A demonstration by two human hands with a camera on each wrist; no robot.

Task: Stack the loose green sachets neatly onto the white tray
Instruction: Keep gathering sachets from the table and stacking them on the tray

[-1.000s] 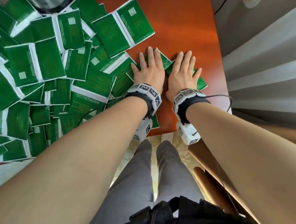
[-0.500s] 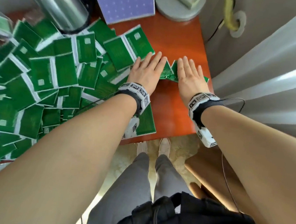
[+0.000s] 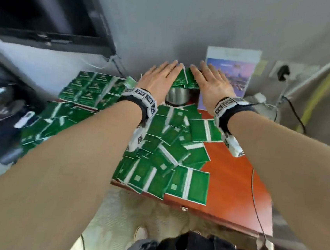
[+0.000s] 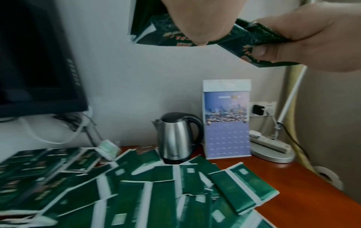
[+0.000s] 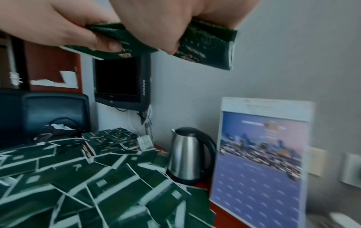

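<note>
Both hands are raised above the table, holding a small bunch of green sachets [image 3: 182, 78] between them. My left hand [image 3: 158, 77] holds its left side and my right hand [image 3: 212, 83] the right side. In the wrist views each thumb pinches the sachets [image 4: 254, 38] from below against the fingers on top. A loose pile of green sachets [image 3: 170, 145] covers the red-brown table [image 3: 233, 179]. Neat rows of sachets [image 3: 86, 88] lie at the back left; I cannot make out the white tray under them.
A steel kettle [image 4: 177, 138] stands at the back under my hands, beside an upright calendar [image 4: 226, 123]. A power strip on a round grey base [image 4: 271, 148] sits at the far right. A dark monitor [image 4: 39, 61] hangs on the wall at the left, and a chair [image 5: 54, 114] stands beyond the pile.
My hands lay flat on sachets at the table's near right; they have lifted them up and forward, above the kettle. The head view has tilted up towards the wall.
</note>
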